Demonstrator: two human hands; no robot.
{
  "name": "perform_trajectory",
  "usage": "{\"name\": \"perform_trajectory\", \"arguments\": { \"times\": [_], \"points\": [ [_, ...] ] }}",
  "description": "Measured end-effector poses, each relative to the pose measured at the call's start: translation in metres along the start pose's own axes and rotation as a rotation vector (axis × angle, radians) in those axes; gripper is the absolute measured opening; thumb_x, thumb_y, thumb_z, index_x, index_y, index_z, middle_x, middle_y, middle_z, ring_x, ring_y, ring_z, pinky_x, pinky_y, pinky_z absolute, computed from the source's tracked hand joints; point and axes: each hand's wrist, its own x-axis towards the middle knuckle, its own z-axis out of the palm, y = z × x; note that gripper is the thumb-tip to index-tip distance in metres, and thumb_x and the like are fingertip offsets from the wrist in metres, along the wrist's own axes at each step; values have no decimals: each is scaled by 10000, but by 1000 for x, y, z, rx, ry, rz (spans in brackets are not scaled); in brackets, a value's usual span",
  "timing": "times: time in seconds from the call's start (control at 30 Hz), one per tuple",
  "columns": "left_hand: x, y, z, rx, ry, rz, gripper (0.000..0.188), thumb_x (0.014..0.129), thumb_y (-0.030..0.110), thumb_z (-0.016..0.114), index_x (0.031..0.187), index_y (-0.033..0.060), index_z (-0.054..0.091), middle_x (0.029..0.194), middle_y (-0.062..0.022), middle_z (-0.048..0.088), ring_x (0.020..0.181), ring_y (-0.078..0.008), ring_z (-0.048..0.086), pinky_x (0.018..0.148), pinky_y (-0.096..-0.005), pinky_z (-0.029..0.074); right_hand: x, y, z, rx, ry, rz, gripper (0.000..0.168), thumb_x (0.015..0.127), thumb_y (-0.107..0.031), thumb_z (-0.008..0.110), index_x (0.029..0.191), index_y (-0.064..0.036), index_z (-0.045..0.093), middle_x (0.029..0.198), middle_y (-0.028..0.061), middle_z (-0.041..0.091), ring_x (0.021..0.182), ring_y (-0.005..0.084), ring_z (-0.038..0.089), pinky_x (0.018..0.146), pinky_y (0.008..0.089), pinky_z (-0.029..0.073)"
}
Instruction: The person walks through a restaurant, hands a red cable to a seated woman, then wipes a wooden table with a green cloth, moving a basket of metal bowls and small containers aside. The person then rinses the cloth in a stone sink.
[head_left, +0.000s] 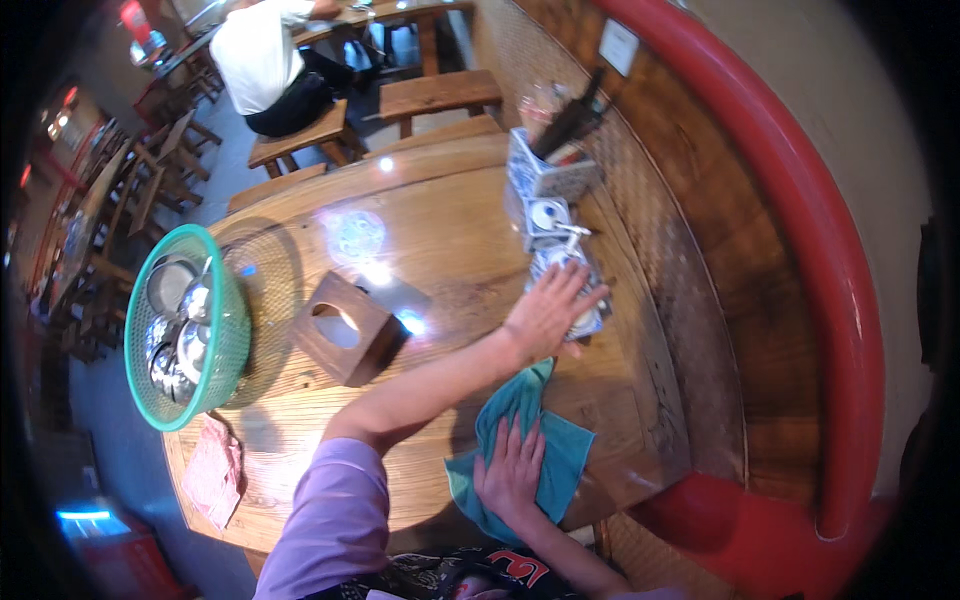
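Note:
My left hand (551, 311) reaches across the wooden table (450, 225) with its fingers spread over blue-and-white ceramic condiment jars (551, 259). The palm side is hidden, so whether it grips a jar cannot be seen. Behind these stands another lidded jar (546, 214) with a white spoon handle sticking out. Closer to my body, my right hand (514, 469) presses down on a teal cloth (562, 457). That cloth lies partly bunched under the fingers, and one corner reaches up beneath my left wrist.
A brown tissue box (352, 330) sits mid-table. At left, a green plastic basket (244, 322) holds several metal bowls, near a pink cloth (214, 472). A patterned chopstick holder (525, 161) stands by the wall with its red rail (840, 300). A person (259, 56) sits beyond.

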Motion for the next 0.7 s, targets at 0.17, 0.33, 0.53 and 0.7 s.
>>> {"name": "perform_trajectory", "arguments": {
  "times": [0.17, 0.33, 0.53, 0.7],
  "points": [
    [-33, -5, -51, -211, 159, -60, 1207, 609, 661, 738, 1533, 157, 145, 1539, -236, 204, 1445, -423, 121, 1155, -583, 84, 119, -37, 1, 22, -406, 134, 668, 854, -314, 574, 1382, 54, 395, 1471, 268, 311, 1380, 438, 246, 1128, 567, 182],
    [-104, -52, -101, -194, 172, -264, 964, 739, 579, 704, 1472, 98, 304, 1486, -244, 289, 1434, -426, 155, 1146, -588, 104, 215, -38, 59, -77, 382, 35, 625, 946, -346, 440, 1398, 80, 368, 1481, 267, 323, 1381, 454, 261, 1144, 526, 161],
    [-205, -72, -179, -284, 171, -312, 601, 806, 449, 707, 1264, 78, 584, 1297, -128, 546, 1384, -374, 312, 1133, -567, 193, 331, -62, 57, -27, 469, 252, 609, 972, -357, 377, 1397, 79, 380, 1481, 252, 340, 1417, 445, 180, 1162, 495, 126],
    [-265, -98, -212, -51, 219, -331, 461, 693, 411, 802, 1011, 90, 716, 992, -52, 686, 1191, -328, 547, 1081, -537, 293, 435, -67, 49, -122, 401, 432, 649, 969, -375, 360, 1433, 78, 319, 1520, 240, 277, 1432, 453, 115, 1169, 501, 87]
  ]
}}
